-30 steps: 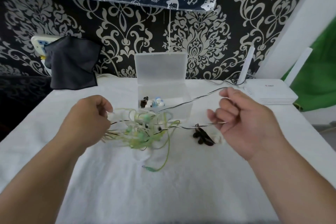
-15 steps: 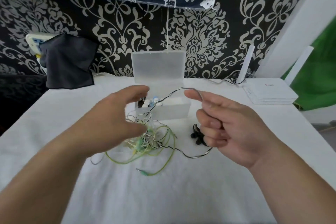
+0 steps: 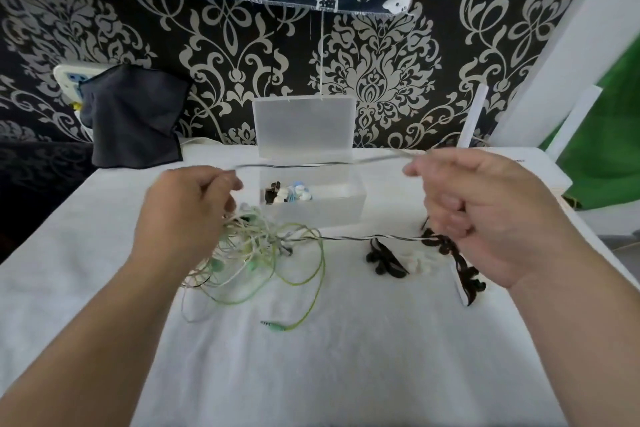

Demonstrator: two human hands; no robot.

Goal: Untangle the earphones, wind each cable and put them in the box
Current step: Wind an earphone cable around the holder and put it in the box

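Stretching level between two raised hands, a thin black-and-white striped cable (image 3: 311, 165) runs across the middle of the scene, passing in front of a clear plastic box (image 3: 346, 208). The left hand (image 3: 188, 208) has its thumb and fingers pinched together on one end of that stretch; the right hand (image 3: 478, 208) pinches the other end, its remaining fingers curled in toward the palm. A second length of the same striped cable lies lower, on the white cloth (image 3: 329, 357) that covers the table, running from a tangle of earphones (image 3: 256, 250) toward the right hand.

That tangle — pale green, white and cream cables knotted together — sits on the cloth just below the left hand and in front of the box. A green cable trails out of it toward the viewer and ends in a green plug (image 3: 275, 325) lying loose on the cloth.

Just below the right hand lies a black earphone set (image 3: 384, 258), with more dark cable beside it under the wrist.

The box stands open with its lid upright against the patterned wall, and small earphones — black, white and blue — rest in its left corner. A dark grey cloth (image 3: 133, 121) hangs at the far left.
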